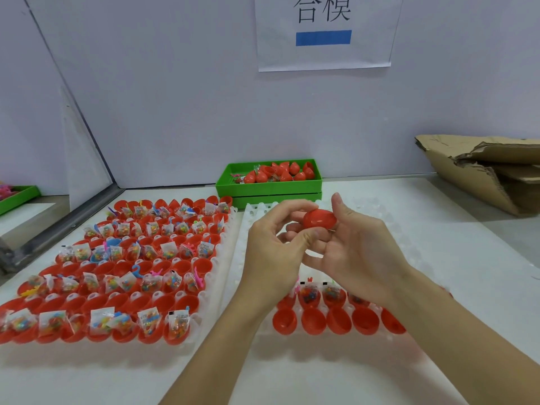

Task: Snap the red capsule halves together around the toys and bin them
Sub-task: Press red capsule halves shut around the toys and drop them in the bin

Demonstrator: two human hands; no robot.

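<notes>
A red capsule [319, 219] sits closed between both hands above the right white tray [438, 229]. My right hand [350, 247] cups it from the right with its fingers curled beneath. My left hand [277, 244] pinches its left end with thumb and fingers. Near the front of that tray stand several open red halves [339, 318], some holding bagged toys [309, 293]. The green bin [268, 187] behind the tray holds several closed red capsules [280, 171].
A left white tray [225, 244] is packed with red halves and bagged toys [117, 267]. Folded cardboard [491, 171] lies at the back right. A second green tray [17, 197] sits far left past a metal rail. A paper sign [323, 30] hangs on the wall.
</notes>
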